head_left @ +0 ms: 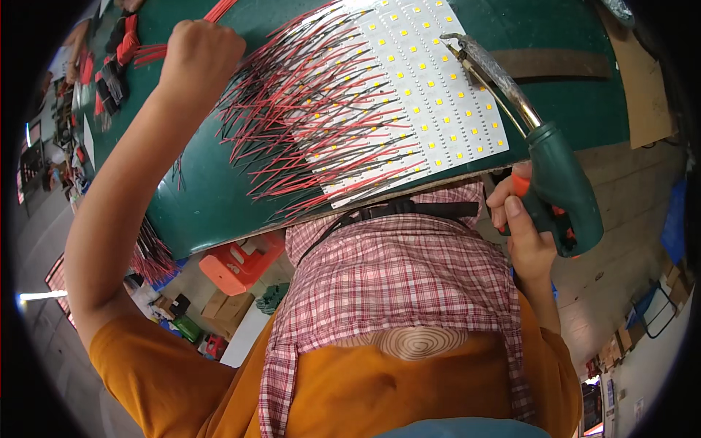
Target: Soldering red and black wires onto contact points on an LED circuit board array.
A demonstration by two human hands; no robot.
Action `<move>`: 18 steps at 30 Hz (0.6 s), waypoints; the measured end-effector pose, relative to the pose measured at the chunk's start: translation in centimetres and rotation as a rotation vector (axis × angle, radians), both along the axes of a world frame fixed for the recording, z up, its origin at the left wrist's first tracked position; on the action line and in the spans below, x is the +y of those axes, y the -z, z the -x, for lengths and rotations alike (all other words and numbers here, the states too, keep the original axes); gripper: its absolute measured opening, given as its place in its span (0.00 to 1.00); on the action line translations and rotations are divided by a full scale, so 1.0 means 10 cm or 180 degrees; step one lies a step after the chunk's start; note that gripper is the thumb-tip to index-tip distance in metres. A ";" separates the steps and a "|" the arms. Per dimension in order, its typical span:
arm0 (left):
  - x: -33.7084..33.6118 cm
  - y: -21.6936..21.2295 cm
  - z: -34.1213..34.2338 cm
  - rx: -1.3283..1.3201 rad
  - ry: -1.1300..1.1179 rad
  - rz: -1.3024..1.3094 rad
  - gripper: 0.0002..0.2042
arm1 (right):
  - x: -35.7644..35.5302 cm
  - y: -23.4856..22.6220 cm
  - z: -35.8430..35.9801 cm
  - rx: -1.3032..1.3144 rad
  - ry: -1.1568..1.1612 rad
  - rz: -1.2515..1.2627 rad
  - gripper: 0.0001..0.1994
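My right hand (527, 233) grips a soldering gun (566, 186) with a dark green body and an orange trigger. Its metal barrel and thin feed tube slant up and left, and the bent tip hangs above a white LED board (416, 87) dotted with yellow chips. Red and black wires (292, 124) lie in rows over the board's left part, their loose ends fanning leftward onto the table. Beyond them, my left hand (201, 55) is closed in a fist around a bunch of red wires (152, 52), which stick out on both sides; its fingertips are hidden.
The green table (212, 212) has its near edge against my checked apron (394, 270). Bundled wires (113, 77) lie at the far left. A dark flat strip (551, 64) and brown cardboard (646, 95) are at the right. An orange-red plastic stool (241, 266) stands below the table.
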State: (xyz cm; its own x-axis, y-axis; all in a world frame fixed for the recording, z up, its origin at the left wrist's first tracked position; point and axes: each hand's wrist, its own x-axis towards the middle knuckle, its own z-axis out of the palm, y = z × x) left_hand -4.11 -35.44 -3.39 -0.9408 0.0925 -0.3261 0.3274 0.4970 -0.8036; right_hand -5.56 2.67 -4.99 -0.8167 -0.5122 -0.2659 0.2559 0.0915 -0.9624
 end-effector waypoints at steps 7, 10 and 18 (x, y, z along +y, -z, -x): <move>0.13 -0.27 -0.02 0.0424 -0.0632 -0.1078 0.05 | 0.12 0.03 -0.04 0.0001 -0.0139 0.0086 0.15; 0.51 -0.51 -0.26 0.0891 -0.0552 -0.2584 0.07 | 0.29 0.04 -0.13 -0.0089 -0.0389 -0.0092 0.16; 1.61 0.15 -0.49 0.1270 0.0101 -0.4143 0.08 | 0.59 0.07 -0.22 -0.0346 -0.0892 -0.0338 0.15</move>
